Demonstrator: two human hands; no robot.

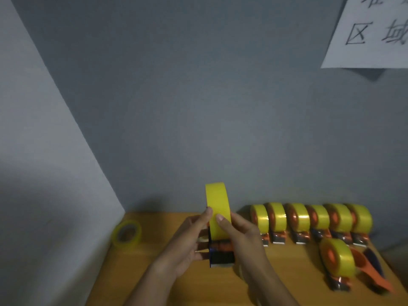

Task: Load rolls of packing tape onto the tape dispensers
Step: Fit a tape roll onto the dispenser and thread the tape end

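Note:
A yellow roll of packing tape stands on edge on an orange and dark blue tape dispenser, held above the wooden table. My left hand grips the roll and dispenser from the left, thumb on the roll's face. My right hand grips them from the right, thumb pressed on the tape. A loose yellow roll lies near the left wall.
Several loaded dispensers stand in a row along the back wall. One more loaded dispenser sits in front of them beside an orange and blue dispenser handle. A paper sign hangs on the wall at upper right.

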